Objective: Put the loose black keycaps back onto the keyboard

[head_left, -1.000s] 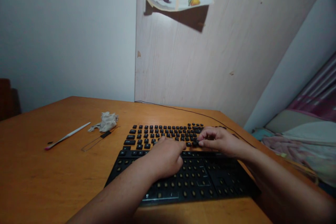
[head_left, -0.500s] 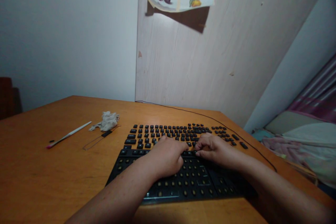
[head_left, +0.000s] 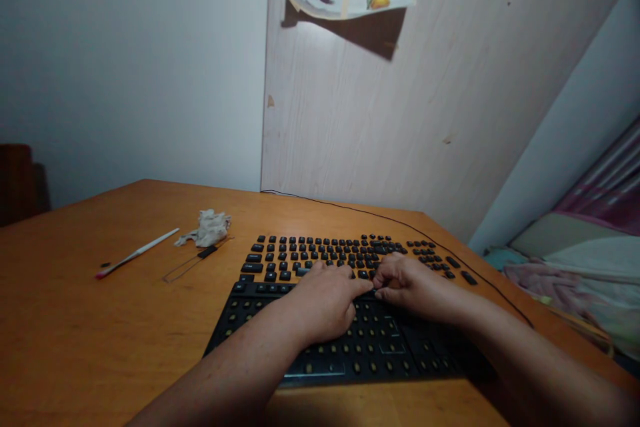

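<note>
A black keyboard [head_left: 345, 377] lies on the table in front of me, its lower rows showing bare switch posts and its top row carrying several caps. My left hand [head_left: 325, 300] rests over its upper middle, index finger stretched out to the top row beside my right fingertips. Thumb and fingers of my right hand [head_left: 403, 283] are pinched at that same row, on a small dark keycap mostly hidden by the fingers. Just behind the keyboard, loose black keycaps [head_left: 253, 267] are laid out in rows; my hands cover some of them.
To the left lie a white brush with a pink end [head_left: 143, 250], a crumpled greyish cloth [head_left: 210, 229] and a wire tool with a black handle [head_left: 206, 252]. A thin black cable [head_left: 360, 212] runs along the wooden table's [head_left: 100, 340] back and right side.
My left index fingertip has moved right along the top row, up to my right fingertips. My right hand stays pinched at nearly the same spot. The view has shifted slightly.
</note>
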Demonstrator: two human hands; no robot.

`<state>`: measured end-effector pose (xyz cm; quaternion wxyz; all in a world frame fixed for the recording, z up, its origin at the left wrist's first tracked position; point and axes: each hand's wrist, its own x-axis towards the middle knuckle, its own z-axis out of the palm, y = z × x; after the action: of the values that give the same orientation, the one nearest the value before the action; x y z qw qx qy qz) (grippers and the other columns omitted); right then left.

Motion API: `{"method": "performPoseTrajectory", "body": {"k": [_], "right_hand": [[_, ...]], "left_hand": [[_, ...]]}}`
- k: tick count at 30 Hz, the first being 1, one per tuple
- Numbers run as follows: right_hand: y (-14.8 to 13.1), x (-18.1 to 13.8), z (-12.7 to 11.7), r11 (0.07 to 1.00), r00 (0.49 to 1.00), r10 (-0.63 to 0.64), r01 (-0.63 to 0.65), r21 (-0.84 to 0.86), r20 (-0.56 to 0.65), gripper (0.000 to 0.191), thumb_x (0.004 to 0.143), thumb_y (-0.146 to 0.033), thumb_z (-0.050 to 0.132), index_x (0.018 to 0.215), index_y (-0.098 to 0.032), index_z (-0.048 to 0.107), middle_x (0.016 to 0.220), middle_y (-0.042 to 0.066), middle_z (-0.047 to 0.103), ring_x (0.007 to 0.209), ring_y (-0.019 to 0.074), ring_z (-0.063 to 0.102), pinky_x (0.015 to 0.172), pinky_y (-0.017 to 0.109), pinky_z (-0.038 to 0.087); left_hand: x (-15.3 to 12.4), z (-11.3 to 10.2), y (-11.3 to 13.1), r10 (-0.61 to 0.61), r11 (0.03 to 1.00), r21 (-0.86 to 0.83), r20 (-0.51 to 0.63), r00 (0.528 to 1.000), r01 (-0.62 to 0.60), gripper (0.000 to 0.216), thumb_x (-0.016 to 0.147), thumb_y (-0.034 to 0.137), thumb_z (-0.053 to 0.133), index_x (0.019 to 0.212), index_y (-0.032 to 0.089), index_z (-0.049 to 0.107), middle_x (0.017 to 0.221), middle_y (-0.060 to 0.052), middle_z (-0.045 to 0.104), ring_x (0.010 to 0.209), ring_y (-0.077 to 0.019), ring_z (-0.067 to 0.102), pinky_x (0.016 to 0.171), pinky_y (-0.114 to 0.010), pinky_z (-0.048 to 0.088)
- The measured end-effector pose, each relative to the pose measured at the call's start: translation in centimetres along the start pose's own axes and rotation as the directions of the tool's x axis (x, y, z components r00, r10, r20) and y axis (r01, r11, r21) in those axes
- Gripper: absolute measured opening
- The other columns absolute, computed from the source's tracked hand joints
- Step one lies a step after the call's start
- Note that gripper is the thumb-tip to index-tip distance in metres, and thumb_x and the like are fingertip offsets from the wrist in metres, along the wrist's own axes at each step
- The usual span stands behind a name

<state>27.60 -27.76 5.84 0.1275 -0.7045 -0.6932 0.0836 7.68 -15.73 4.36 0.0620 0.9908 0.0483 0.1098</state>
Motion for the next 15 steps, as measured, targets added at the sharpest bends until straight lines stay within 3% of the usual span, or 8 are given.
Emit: {"method": "performPoseTrajectory", "body": {"k": [6,15], "right_hand": [[-0.41,0.11,-0.03,1.0,1.0,-0.012,0.013,-0.023,0.01,0.006,0.078,-0.015,0.065,0.081,-0.019,0.069,0.084,0.004,0.067,0.087,0.0204,0.057,0.079,0.032,0.043],[0.5,0.16,0.28,0.996,0.999,0.026,-0.028,0.08,0.026,0.005,0.077,-0.016,0.065,0.08,-0.018,0.068,0.083,0.003,0.066,0.081,0.0178,0.059,0.072,0.028,0.044]], "left_hand": [[-0.02,-0.03,-0.03,0.014,1.0,0.015,0.035,0.999,-0.014,0.047,0.089,0.024,0.043,0.13,0.041,0.057,0.101,-0.007,0.059,0.091,-0.0251,0.058,0.086,-0.045,0.043],[0.03,-0.55,0.19,0.017,0.999,0.043,0.094,0.995,-0.021,0.05,0.092,0.027,0.039,0.136,0.047,0.051,0.102,-0.007,0.057,0.091,-0.0246,0.057,0.087,-0.045,0.043]]}}
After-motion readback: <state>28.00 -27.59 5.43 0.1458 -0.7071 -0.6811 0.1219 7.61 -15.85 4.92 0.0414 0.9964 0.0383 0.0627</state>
